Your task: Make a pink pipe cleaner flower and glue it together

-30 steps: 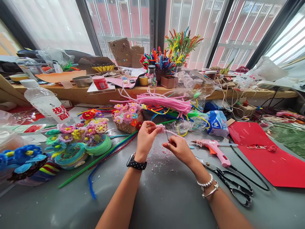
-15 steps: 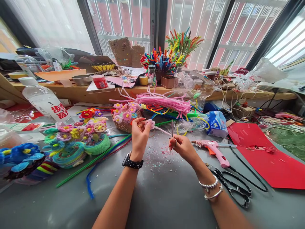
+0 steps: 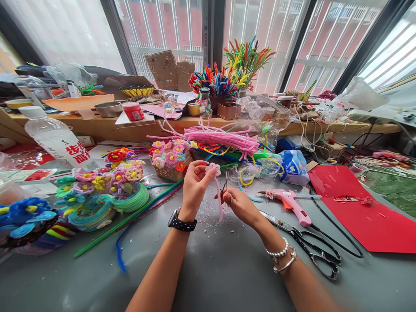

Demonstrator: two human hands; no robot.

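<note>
"both occupied?"
"yes: left hand pinched on the pink flower, above the worktop; right hand closed around small scissors, near the dangling stem."
"any risk?"
"possibly a misplaced snip, from a loose-hanging stem; or a nicked flower, from scissors held so near."

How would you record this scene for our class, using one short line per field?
Left hand: pinches a pink fuzzy flower
Flower's tail: pink strip, hanging down
Right hand: holds small scissors, blades up
Right side: pink glue gun, large scissors, red sheet
Behind: pink stem bundle
Left side: blue flowers
Surface: grey table, glittery specks below hands
</note>
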